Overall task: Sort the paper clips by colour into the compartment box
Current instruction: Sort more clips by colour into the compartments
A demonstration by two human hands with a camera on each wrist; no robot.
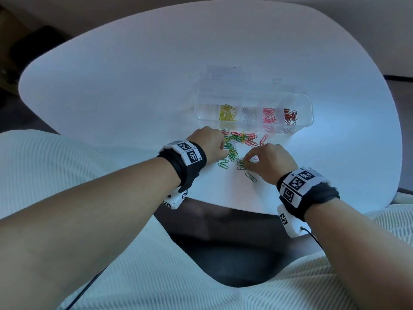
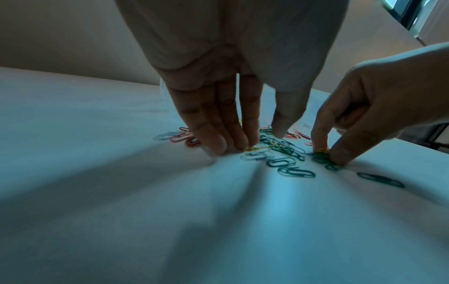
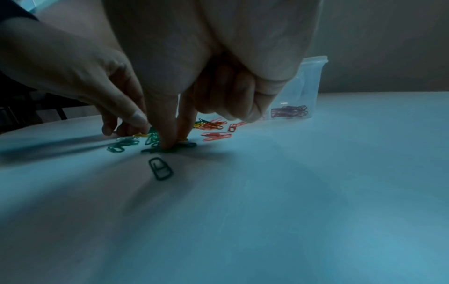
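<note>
A clear compartment box (image 1: pixel 306 104) stands on the white table, with yellow, clear, pink and dark red clips in separate cells. Loose paper clips (image 1: pixel 240 139) in green, red, pink and yellow lie in front of it. My left hand (image 1: pixel 221 148) reaches down with straight fingers (image 2: pixel 233 124), and their tips press a yellow clip (image 2: pixel 255 149) at the pile's left edge. My right hand (image 1: pixel 247 163) pinches a yellow clip (image 2: pixel 322 150) between index finger and thumb, on top of several green clips (image 2: pixel 323 159); its other fingers (image 3: pixel 230 92) are curled.
A lone green clip (image 1: pixel 250 177) lies closest to me, near the table's front edge (image 1: pixel 223 205). Pink clips (image 3: pixel 216 136) lie to the right of the pile. The box's open lid (image 1: pixel 225 74) lies behind it. My lap is below the table edge.
</note>
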